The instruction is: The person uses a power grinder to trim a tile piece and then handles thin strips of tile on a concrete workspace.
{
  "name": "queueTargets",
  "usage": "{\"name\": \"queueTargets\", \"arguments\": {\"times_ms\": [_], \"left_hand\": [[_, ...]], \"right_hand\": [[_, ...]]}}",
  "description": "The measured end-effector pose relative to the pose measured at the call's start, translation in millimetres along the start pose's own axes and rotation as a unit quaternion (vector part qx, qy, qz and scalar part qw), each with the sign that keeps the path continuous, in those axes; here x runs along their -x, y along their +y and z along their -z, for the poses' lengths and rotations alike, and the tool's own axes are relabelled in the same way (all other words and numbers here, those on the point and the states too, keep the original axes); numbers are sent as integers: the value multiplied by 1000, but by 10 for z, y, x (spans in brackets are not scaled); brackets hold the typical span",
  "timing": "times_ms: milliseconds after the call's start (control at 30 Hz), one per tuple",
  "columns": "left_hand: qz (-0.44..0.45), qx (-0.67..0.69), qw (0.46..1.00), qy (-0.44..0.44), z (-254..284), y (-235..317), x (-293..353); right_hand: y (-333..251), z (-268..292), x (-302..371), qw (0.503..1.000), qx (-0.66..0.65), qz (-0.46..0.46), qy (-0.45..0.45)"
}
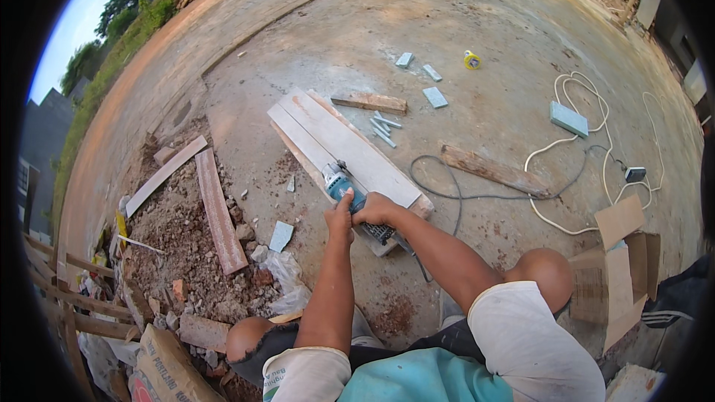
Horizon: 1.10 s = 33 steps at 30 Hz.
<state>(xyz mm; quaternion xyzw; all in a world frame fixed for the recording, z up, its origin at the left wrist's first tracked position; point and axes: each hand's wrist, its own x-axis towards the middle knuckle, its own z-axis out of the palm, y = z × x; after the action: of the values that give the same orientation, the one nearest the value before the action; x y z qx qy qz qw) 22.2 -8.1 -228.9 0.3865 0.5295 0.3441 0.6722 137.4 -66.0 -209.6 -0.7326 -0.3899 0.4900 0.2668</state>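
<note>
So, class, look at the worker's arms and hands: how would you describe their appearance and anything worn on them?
The left hand and right hand are ungloved. Loose, short, pale sleeves leave the forearms uncovered; the left one carries small dark and green printing. The shirt front is teal.

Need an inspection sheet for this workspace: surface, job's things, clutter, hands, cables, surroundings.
Surface: dusty, stained concrete ground
Job's things: blue angle grinder at a dark lengthwise line on a long pale tile
Clutter: rubble heap, timber, pale blue pieces, cardboard box
Hands: left hand and right hand, both gripping the angle grinder
Cables: dark cable and white cord, loosely looped
Surroundings: trees and grey building, far left
</note>
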Motion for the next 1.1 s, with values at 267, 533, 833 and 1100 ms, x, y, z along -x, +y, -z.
{"name": "queueTargets", "arguments": {"times_ms": [267, 533, 833, 1100], "left_hand": [[3, 2, 1000, -2, -4, -6, 34], [3, -8, 1000, 0, -2, -7, 18], [13, -10, 1000, 4, -3, 17, 9], [19, -14, 1000, 13, -41, 59, 40]], "right_hand": [[17, 14, 35, 1000, -6, 3, -3], [9, 21, 25, 1000, -12, -11, -13], [10, 5, 2, 1000, -22, -9, -7], [17, 16, -2, 999, -42, -15, -8]]}}
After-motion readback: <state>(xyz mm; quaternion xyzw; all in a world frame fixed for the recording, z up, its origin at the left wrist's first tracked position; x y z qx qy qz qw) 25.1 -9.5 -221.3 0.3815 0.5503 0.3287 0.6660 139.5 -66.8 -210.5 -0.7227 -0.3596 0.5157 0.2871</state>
